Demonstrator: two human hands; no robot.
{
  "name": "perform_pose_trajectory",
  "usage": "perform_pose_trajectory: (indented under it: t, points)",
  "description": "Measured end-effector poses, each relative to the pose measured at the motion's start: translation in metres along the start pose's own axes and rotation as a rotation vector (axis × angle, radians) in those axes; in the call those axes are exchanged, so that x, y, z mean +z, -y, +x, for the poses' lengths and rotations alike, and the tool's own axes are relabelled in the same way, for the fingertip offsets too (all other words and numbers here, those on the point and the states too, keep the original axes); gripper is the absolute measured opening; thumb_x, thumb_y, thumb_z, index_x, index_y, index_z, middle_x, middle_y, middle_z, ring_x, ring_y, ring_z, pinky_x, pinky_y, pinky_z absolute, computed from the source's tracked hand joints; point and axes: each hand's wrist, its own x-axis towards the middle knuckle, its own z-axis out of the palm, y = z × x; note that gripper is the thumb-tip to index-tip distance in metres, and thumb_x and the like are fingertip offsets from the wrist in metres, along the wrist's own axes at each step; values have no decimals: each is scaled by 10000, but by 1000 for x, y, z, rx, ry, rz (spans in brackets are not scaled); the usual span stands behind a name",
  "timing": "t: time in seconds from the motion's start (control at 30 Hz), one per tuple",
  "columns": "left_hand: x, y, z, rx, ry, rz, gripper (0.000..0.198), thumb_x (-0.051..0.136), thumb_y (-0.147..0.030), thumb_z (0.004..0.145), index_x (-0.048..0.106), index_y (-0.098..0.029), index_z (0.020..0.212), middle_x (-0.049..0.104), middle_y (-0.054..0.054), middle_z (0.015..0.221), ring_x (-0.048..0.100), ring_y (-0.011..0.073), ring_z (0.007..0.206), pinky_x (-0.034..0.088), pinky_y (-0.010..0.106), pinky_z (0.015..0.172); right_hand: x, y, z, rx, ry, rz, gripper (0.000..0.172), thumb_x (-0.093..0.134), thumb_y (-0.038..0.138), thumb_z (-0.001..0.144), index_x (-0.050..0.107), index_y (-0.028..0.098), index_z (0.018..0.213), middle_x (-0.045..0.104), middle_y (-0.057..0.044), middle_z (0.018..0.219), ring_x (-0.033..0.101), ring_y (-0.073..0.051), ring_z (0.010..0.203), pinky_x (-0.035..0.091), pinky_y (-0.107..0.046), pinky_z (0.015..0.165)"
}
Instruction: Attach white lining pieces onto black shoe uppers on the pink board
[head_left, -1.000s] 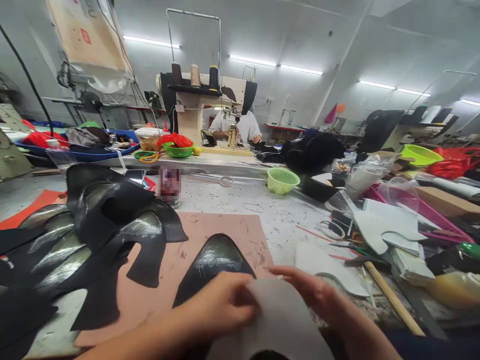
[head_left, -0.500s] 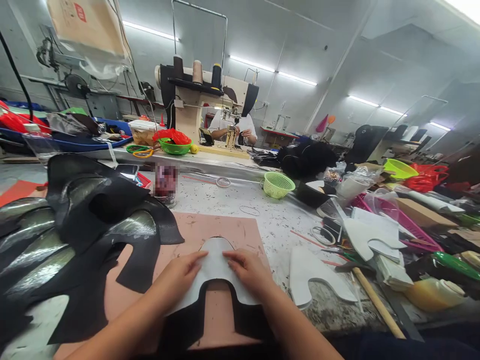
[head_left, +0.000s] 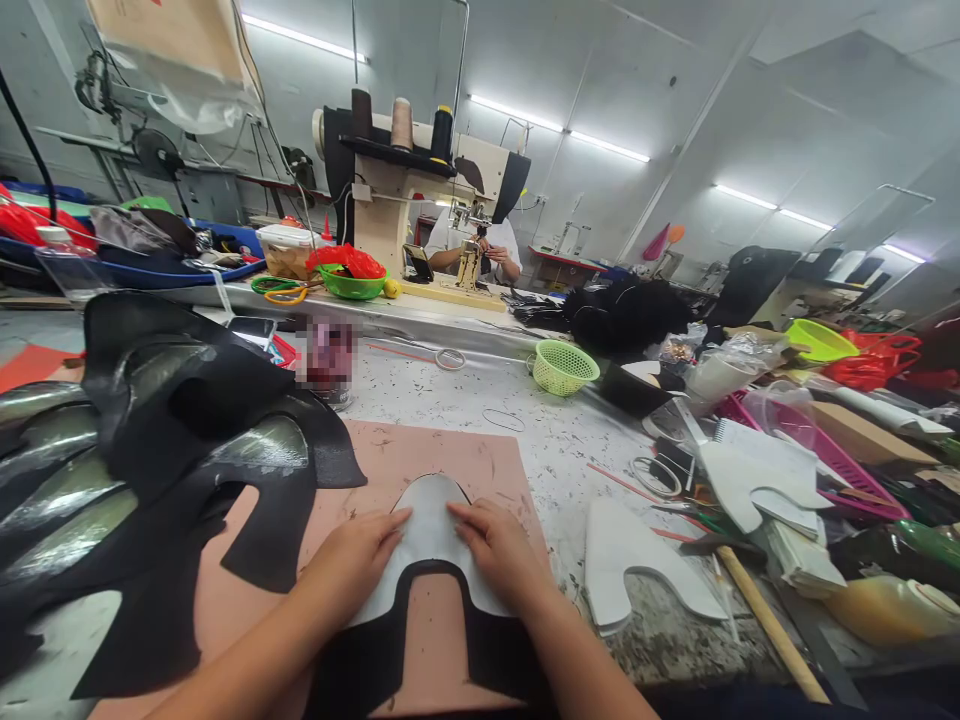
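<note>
A white U-shaped piece [head_left: 432,530] lies over a black U-shaped piece [head_left: 360,655] on the pink mat [head_left: 487,455]. Its curved end points away from me, and a thin black rim shows around it. On the white piece's left side rests my left hand [head_left: 367,548], fingers stretched out and pointing inward. My right hand [head_left: 504,555] lies flat on the opposite side, its fingertips near the curve. Both hands press on the piece without gripping it. Dark shiny cut pieces [head_left: 150,420] are heaped to the left of my left hand.
White curved pieces [head_left: 637,565] lie to the right, beside a wooden-handled hammer [head_left: 772,625]. Further back stand a light green basket [head_left: 564,368] and a clear jar [head_left: 330,385]. Beyond the table a person's hands [head_left: 495,258] work at a sewing machine [head_left: 420,165].
The camera view has shifted slightly, so the background sits a little further right. Both hands stay on the white piece in nearly the same places.
</note>
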Motion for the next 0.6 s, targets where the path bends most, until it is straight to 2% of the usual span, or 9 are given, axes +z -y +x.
perform_pose_trajectory:
  t: [0.17, 0.37, 0.6]
  points:
    - [1, 0, 3, -17, 33, 37, 413, 355, -269, 804, 571, -187, 1146, 622, 74, 1114, 569, 214, 1010, 400, 340, 895, -1, 0, 1, 12, 11, -19, 316, 470, 164, 810, 613, 202, 1089, 615, -56, 862, 569, -174, 836, 437, -285, 771]
    - [0, 0, 5, -12, 74, 79, 426, 337, -244, 813, 552, -150, 1168, 601, 88, 1146, 548, 223, 1054, 381, 347, 926, -2, 1, 5, 22, 34, -35, 319, 460, 172, 816, 608, 173, 1099, 615, -71, 890, 568, -179, 865, 428, -283, 794]
    - [2, 0, 6, -47, 106, 121, 405, 360, -234, 827, 539, -158, 1182, 601, 82, 1147, 544, 217, 1054, 389, 329, 916, -2, -1, 5, 68, 57, -23, 318, 461, 215, 826, 596, 230, 1113, 610, -48, 925, 558, -168, 904, 412, -262, 811]
